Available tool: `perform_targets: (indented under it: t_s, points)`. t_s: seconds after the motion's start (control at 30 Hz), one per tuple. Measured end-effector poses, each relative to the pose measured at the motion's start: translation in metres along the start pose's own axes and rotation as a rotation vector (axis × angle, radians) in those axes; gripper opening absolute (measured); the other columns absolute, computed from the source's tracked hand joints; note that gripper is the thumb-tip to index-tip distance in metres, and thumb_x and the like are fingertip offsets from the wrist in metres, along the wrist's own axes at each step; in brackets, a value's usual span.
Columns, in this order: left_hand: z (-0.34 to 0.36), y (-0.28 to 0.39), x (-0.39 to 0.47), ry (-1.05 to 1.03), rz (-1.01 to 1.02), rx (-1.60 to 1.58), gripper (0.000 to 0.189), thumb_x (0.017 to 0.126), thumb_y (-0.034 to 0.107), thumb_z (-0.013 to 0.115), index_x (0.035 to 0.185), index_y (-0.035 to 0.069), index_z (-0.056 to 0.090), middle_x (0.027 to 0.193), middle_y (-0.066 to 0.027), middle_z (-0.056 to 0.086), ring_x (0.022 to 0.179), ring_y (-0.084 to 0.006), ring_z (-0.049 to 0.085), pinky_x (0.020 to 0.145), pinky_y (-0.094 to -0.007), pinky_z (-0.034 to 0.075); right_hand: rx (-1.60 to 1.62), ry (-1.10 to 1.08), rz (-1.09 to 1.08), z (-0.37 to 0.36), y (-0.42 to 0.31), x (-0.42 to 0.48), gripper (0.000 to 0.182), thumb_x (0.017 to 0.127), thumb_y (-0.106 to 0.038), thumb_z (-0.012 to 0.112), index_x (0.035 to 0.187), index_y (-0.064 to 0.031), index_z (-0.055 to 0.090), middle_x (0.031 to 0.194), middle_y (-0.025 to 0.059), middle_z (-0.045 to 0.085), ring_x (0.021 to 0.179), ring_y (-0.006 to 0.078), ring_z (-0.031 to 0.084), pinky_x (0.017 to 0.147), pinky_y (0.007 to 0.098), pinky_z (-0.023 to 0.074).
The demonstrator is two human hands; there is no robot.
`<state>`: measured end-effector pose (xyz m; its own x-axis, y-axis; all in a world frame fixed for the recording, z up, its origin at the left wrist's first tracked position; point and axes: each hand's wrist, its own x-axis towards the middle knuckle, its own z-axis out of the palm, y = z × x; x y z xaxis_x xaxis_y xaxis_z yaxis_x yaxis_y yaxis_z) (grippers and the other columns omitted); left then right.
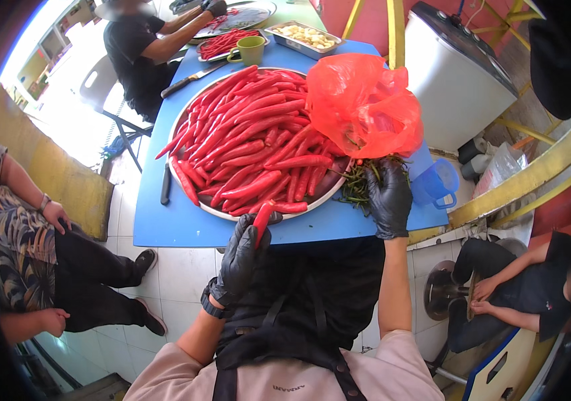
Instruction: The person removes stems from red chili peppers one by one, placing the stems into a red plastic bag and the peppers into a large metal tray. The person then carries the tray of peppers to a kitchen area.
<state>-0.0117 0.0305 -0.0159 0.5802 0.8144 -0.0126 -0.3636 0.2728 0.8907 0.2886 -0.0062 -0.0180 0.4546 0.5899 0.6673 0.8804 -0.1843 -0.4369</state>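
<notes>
My left hand [242,255], in a black glove, holds a red chili pepper [264,220] upright by its lower end at the near rim of a round metal tray [225,216]. Long red chilies [255,135] are heaped on that tray. My right hand [389,198], also gloved in black, rests fingers down on a pile of green chili stems [358,185] right of the tray; whether it grips any of them cannot be told. Just beyond it, a red plastic bag [363,105] overlaps the tray's right edge.
On the blue table [165,225] are a blue plastic mug [435,184], knives [193,80], a green cup [250,50] and a metal pan of peeled garlic [308,40]. A co-worker [135,55] handles chilies at the far left. Another person stands left; one sits right.
</notes>
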Motion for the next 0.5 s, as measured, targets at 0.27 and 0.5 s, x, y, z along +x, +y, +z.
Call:
perform_targets:
  t_s: [0.27, 0.5]
  points:
    - [0.003, 0.000, 0.000, -0.027, 0.094, 0.309, 0.031, 0.098, 0.008, 0.050, 0.129, 0.004, 0.047, 0.108, -0.0033, 0.057, 0.084, -0.0060, 0.050, 0.077, -0.0203, 0.044, 0.118, 0.103, 0.013, -0.001, -0.023, -0.010, 0.019, 0.085, -0.013, 0.066, 0.101, -0.0030, 0.065, 0.094, 0.0146, 0.064, 0.088, 0.0305, 0.062, 0.077, 0.0380, 0.0493]
    - [0.009, 0.000, 0.010, 0.045, 0.320, 0.616, 0.037, 0.091, 0.003, 0.056, 0.128, 0.005, 0.051, 0.102, -0.0066, 0.058, 0.094, -0.0164, 0.057, 0.080, -0.0299, 0.045, 0.827, -0.415, 0.313, -0.018, -0.093, -0.052, 0.017, 0.092, -0.008, 0.059, 0.107, -0.0013, 0.063, 0.090, 0.0066, 0.062, 0.086, 0.0134, 0.058, 0.079, 0.0287, 0.0457]
